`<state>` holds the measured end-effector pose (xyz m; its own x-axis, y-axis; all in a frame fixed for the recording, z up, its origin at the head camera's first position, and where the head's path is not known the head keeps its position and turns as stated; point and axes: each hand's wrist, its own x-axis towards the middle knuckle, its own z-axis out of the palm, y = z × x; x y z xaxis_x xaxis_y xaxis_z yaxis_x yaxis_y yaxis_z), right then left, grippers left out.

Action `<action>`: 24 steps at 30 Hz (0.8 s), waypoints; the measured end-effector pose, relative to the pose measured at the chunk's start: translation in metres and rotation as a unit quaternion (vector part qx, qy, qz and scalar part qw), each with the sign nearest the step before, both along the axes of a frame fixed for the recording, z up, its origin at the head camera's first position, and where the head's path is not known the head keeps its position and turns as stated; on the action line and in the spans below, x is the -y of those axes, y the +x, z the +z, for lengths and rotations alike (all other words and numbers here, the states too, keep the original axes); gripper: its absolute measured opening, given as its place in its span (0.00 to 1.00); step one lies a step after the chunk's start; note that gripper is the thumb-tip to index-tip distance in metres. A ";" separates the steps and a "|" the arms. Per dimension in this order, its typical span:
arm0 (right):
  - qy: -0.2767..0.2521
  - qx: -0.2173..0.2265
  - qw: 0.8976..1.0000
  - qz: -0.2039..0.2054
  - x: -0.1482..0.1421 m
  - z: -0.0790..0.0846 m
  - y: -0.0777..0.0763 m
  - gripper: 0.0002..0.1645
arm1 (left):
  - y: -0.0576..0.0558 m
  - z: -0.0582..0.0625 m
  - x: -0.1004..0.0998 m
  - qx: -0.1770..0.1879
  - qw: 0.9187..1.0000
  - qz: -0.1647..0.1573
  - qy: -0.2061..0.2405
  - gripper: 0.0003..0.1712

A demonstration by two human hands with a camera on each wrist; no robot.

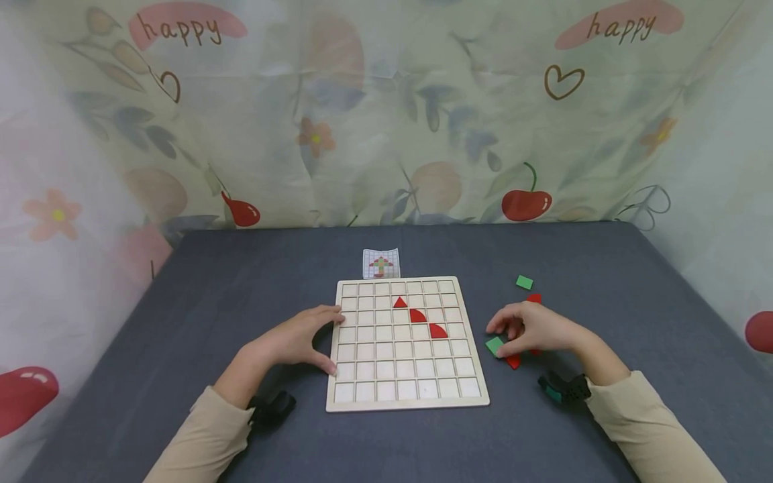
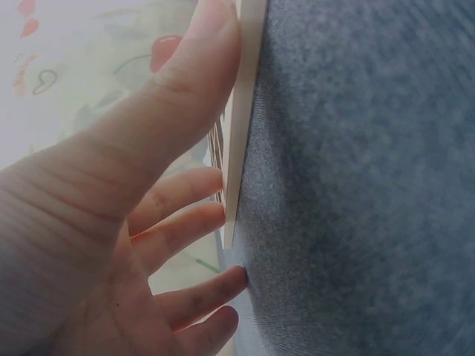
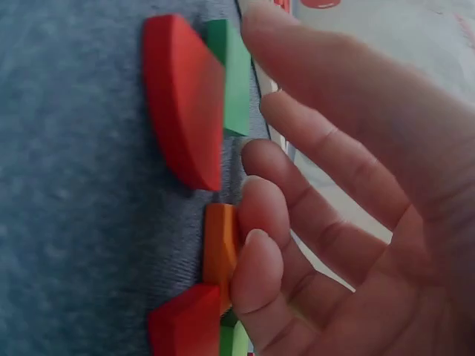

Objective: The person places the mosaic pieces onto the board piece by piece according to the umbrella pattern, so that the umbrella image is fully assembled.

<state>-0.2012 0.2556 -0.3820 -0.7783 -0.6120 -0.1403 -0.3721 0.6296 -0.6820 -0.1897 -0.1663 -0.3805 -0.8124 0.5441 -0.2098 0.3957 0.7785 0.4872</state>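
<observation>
Although the left hand (image 1: pixel 300 338) lies spread against the pale wooden gridded board (image 1: pixel 407 406) at its 9 o'clock edge, thumb and fingers well apart, the likelier trouble is judged to lie at 3 o'clock. Off that edge, the right hand (image 1: pixel 540 327) reaches down with loosely bent fingers, thumb and forefinger apart, the thumb tip at the flat green square-looking block (image 1: pixel 494 346). A red curved-edged block (image 3: pixel 182 100) lies close against this green block, so a careless pinch could drag both or tip one. An orange block (image 3: pixel 220 252) sits close under the other fingers, which could nudge it aside as they close. On the board, one red triangle (image 1: pixel 400 303) occupies a cell near 12 o'clock, followed by two red quarter-round tiles (image 1: pixel 417 315) towards 1 and 2 o'clock; uneven pressure from the left hand could jolt these out of line. A small printed pattern card (image 1: pixel 371 256) lies just beyond the board's edge, between 11 and 12 o'clock, where a forward shove could displace it.
</observation>
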 end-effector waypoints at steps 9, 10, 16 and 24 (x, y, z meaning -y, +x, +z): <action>0.007 -0.025 0.999 0.019 0.002 -0.003 0.003 0.17 | 0.000 0.000 -0.001 0.000 1.000 0.002 0.000 0.54; 0.007 -0.028 0.999 0.021 0.002 -0.004 0.003 0.16 | 0.000 0.000 -0.001 -0.001 1.000 0.002 -0.001 0.54; 0.013 -0.038 0.999 0.022 0.004 -0.005 0.003 0.13 | 0.000 0.000 -0.001 -0.004 1.000 0.002 -0.009 0.53; 0.015 -0.058 0.998 0.015 0.009 -0.004 0.003 0.13 | 0.000 0.000 -0.001 -0.006 1.000 0.002 -0.011 0.53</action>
<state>-0.1982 0.2468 -0.3856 -0.7714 -0.6326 -0.0693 -0.4667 0.6364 -0.6142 -0.1896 -0.1657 -0.3800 -0.8168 0.5368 -0.2115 0.3985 0.7899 0.4660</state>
